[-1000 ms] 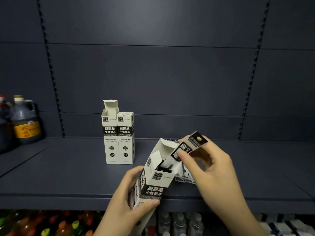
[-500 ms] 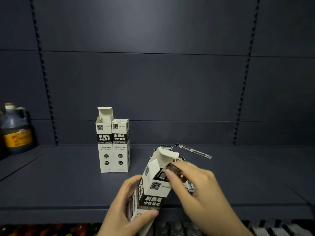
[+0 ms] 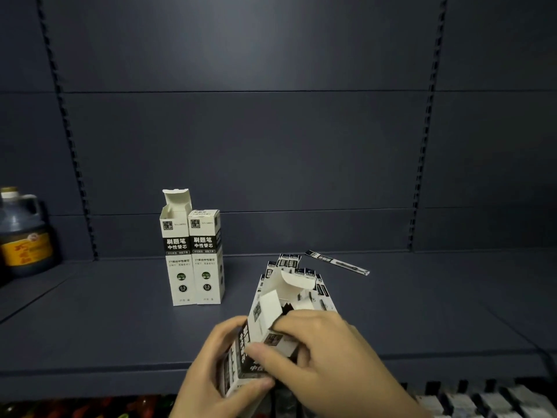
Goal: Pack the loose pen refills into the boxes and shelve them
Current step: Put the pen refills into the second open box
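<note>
You have the open refill box (image 3: pixel 271 324) tilted in front of the shelf edge, mouth up and away from you, top flap (image 3: pixel 297 282) standing loose. Your left hand (image 3: pixel 220 366) wraps its lower body, thumb across the front. Your right hand (image 3: pixel 328 354) curls over the mouth, fingertips (image 3: pixel 278 325) pinching the box's front edge and side flap.

Watch the tilt: lean it further and the dark refill ends at the opening could slide out. Press too hard and that side flap may crease, so the lid won't tuck. The pile of loose wrapped refills (image 3: pixel 291 263) lies on the shelf (image 3: pixel 120 321) just behind the box; a careless sweep could scatter them or push them back. One single refill (image 3: pixel 337 262) lies apart to the right, easy to forget.

Two more boxes stand touching on the shelf to the left: the open-topped box (image 3: pixel 176 251) and the closed box (image 3: pixel 208 254). A bump could topple both.

Your right hand covers most of the opening, so how full the box is stays unclear, and whether a refill sits under those fingers I can't tell. The pile is partly hidden; its count is unreadable. The soy-sauce jug (image 3: pixel 22 233) is cut by the left border, and the goods on the lower shelf are a blur.
</note>
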A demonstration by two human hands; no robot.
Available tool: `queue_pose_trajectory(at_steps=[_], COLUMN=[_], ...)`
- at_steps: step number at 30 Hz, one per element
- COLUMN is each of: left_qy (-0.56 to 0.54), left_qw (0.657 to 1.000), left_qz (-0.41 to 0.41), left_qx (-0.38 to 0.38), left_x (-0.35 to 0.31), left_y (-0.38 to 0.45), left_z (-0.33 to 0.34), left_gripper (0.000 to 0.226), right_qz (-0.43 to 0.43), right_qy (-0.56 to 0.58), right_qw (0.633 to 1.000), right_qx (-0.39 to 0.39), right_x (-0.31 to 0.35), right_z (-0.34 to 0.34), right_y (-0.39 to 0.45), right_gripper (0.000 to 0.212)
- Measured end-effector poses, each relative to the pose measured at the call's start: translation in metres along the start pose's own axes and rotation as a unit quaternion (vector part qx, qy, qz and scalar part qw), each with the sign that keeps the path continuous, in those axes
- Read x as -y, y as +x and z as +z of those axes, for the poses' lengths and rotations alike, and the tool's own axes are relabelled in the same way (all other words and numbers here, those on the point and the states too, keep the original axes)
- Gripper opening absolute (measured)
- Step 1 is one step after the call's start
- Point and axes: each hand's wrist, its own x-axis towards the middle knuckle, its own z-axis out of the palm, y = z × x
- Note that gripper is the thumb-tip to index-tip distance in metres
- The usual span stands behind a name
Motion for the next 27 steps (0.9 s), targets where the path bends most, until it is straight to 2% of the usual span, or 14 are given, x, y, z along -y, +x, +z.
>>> queue_pose_trajectory(at_steps=[3, 5, 7, 10, 12, 17, 21, 24, 27], left_qy=[-0.006, 0.001, 0.002, -0.005, -0.019, -0.017, -0.02, -0.023, -0.034], left_qw=[1.0, 1.0, 1.0, 1.0, 0.999, 1.0, 1.0, 1.0, 0.999], left_qz=[0.007, 0.016, 0.014, 0.011, 0.011, -0.007, -0.002, -0.009, -0.018], left_qx=[-0.002, -0.008, -0.015, -0.028, -0.036, -0.024, -0.015, -0.013, -0.009], left_x=[-0.001, -0.004, -0.006, -0.006, -0.002, 0.008, 0.007, 0.007, 0.006], left_y=[-0.001, 0.0, 0.001, 0.003, 0.004, 0.004, 0.005, 0.005, 0.005], left_z=[0.003, 0.004, 0.005, 0.005, 0.004, 0.002, 0.003, 0.002, 0.002], left_gripper=[0.073, 0.068, 0.071, 0.083, 0.081, 0.101, 0.1, 0.1, 0.103], right_qz=[0.019, 0.006, -0.01, -0.015, -0.019, -0.024, -0.054, -0.077, -0.022], right_qy=[-0.024, -0.008, 0.055, 0.129, 0.145, 0.128, 0.077, 0.154, 0.29], right_qw=[0.999, 1.0, 0.997, 0.985, 0.98, 0.987, 0.994, 0.979, 0.938], right_qx=[0.009, -0.007, -0.046, -0.115, -0.135, -0.091, -0.056, -0.106, -0.187], right_x=[0.0, -0.003, -0.007, -0.012, -0.016, -0.025, -0.027, -0.03, -0.034], right_z=[0.0, 0.005, 0.012, 0.021, 0.023, 0.018, 0.016, 0.013, 0.005], right_y=[0.001, 0.004, 0.006, 0.006, 0.005, 0.009, 0.012, 0.012, 0.01], right_gripper=[0.04, 0.026, 0.017, 0.028, 0.028, 0.022, 0.019, 0.013, 0.012])
